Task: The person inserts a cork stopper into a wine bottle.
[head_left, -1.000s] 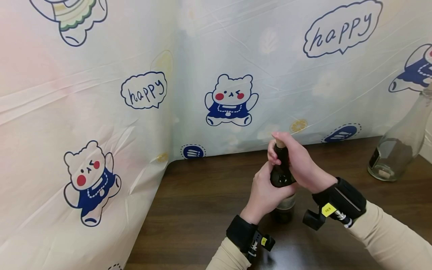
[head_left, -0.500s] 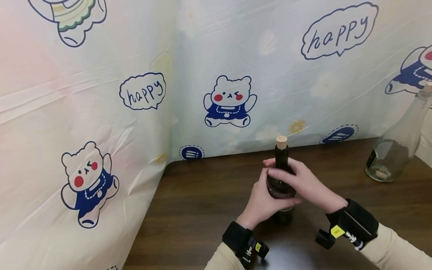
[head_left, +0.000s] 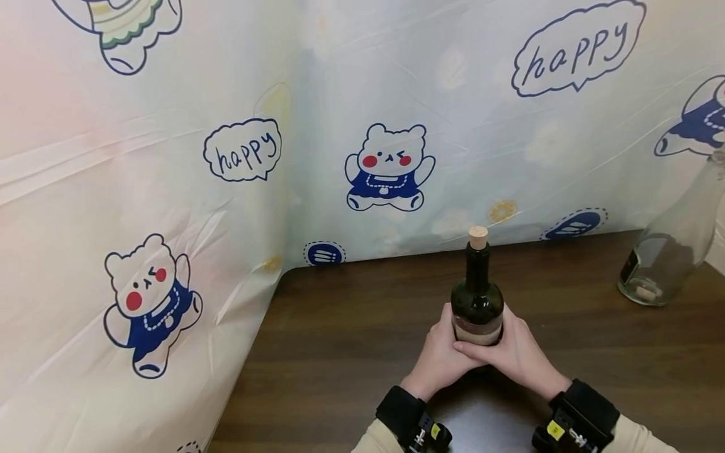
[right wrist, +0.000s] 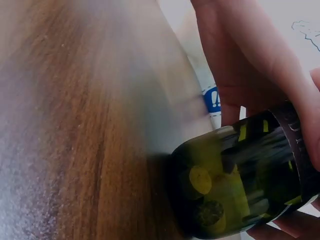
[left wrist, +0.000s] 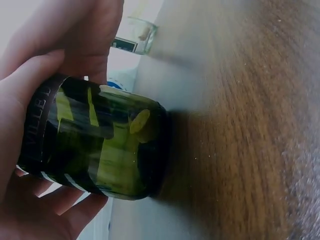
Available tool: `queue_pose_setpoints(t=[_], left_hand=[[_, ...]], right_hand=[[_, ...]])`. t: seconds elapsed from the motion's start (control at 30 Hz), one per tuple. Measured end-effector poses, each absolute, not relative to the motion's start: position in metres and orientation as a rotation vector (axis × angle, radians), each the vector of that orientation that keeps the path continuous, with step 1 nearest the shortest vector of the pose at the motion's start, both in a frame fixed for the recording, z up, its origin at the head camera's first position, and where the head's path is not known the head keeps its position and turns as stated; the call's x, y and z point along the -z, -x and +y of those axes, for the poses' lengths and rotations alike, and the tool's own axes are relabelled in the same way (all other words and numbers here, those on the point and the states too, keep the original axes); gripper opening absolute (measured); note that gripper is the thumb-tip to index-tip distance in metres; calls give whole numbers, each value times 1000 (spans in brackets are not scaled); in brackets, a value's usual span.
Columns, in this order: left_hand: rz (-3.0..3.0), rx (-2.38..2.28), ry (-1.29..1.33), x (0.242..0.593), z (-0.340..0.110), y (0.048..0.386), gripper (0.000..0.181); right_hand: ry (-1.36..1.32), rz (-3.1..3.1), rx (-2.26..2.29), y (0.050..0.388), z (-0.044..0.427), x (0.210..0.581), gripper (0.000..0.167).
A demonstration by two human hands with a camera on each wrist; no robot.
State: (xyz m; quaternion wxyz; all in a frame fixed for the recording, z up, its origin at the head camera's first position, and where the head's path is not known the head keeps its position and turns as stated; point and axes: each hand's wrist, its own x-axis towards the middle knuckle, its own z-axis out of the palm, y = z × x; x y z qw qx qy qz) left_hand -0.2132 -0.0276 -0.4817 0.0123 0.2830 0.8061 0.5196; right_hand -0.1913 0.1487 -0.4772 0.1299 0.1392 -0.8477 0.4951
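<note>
A dark green glass bottle [head_left: 477,296] stands upright at the right of centre in the head view, a cork [head_left: 478,236] in its neck. My left hand [head_left: 438,358] grips its body from the left. From the right, my right hand [head_left: 523,352] grips it too, the thumbs meeting across the near side. Both wrist views show the bottle's lower part [left wrist: 110,140] [right wrist: 240,175] with its base at the table top; whether it touches cannot be told. An oval shape [left wrist: 140,121] shows through the glass. Most of the fingers behind the bottle are hidden in the head view.
A clear glass bottle [head_left: 665,251] stands at the right on the brown wooden table [head_left: 340,352], with a cork-like piece [head_left: 647,293] at its bottom. A printed curtain [head_left: 317,157] with bears hangs behind and left of the table.
My right hand has come down from the cork and neck to the bottle's body, uncovering the cork. My left hand keeps its grip on the body.
</note>
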Motion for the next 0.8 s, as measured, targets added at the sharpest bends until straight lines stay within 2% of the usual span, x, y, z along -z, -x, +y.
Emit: queue_pose_setpoints(t=[0.17,0.33,0.43,0.57,0.7,0.8], left_hand=[[2529,-1594,-880,483,-25,210,70],[2562,-1603,-966,482,-18,203,77],[2570,-1648,-1038,479,-11,200,81],[2587,-1649,-1135,475,-4,199,67],[2607,-1595,-1116,477,-6,199,45],[2617,-1585,-1029,480,-11,200,37]], right_hand=[[-425,-2441,-1439,189,151,477,79],[-386,-2390,-1512,183,162,472,71],[-321,-2325,-1571,181,173,465,60],[-226,-2243,-1547,180,198,455,52],[-109,-2184,-1378,179,239,441,60],[35,-2178,-1229,176,276,430,63]])
